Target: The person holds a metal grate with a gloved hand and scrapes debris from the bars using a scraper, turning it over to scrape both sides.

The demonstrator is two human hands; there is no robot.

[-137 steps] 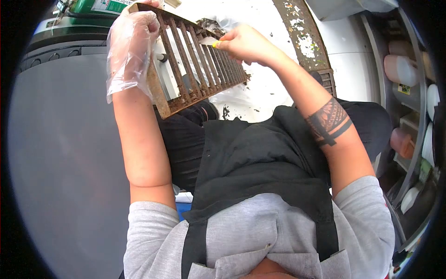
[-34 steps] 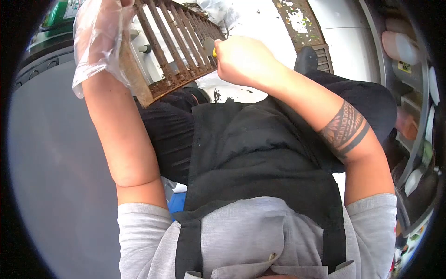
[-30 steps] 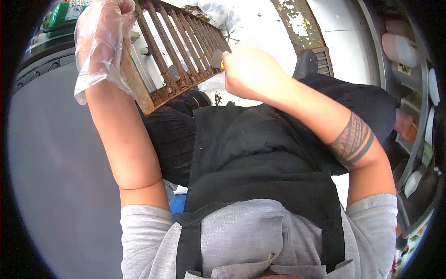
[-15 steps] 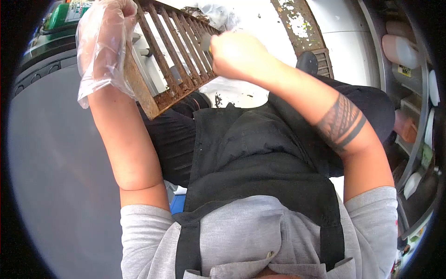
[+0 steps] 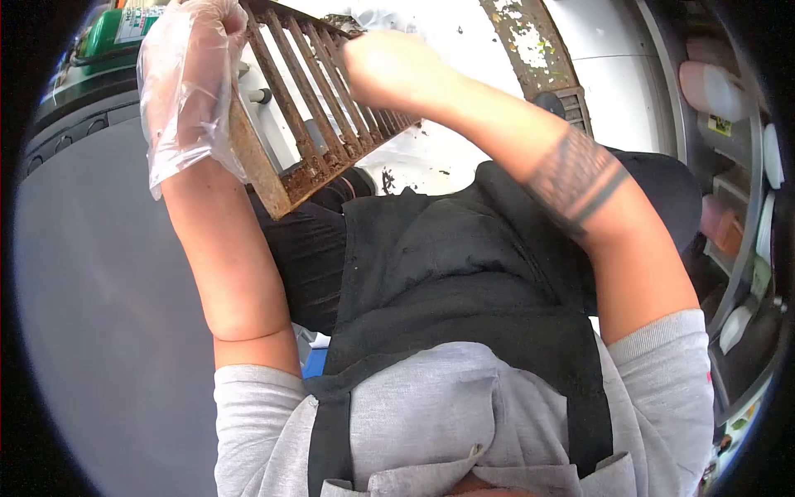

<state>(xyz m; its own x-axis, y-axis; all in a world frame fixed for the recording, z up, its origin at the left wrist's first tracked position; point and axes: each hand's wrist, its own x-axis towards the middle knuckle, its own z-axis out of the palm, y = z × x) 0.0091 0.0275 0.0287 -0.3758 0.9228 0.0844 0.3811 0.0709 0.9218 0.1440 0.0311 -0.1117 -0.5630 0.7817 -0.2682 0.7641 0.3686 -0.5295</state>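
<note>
A rusty metal grate [image 5: 327, 161] with parallel bars and dark brown crust slants across the top, its near corner pointing down at my lap. My left hand [image 5: 199, 62], in a loose clear plastic glove, is closed around the grate's upper left edge. Bare and slightly blurred, my right hand [image 5: 393, 70] is a fist over the grate's right part. Half a second ago a small tool with a grey blade showed at its fingers; the fist now hides it.
A grey rounded surface [image 5: 108, 290] lies close on my left, with a green container [image 5: 112, 29] beyond it. Dark scraps [image 5: 389, 178] dot the white floor. A worn floor strip with a slotted drain cover [image 5: 575, 108] runs ahead. Metal shelving [image 5: 737, 141] holding bottles stands on the right.
My right hand has moved up and left over the grate, uncovering more of its lower right bars. The grate has shifted slightly downward; my left hand keeps its grip.
</note>
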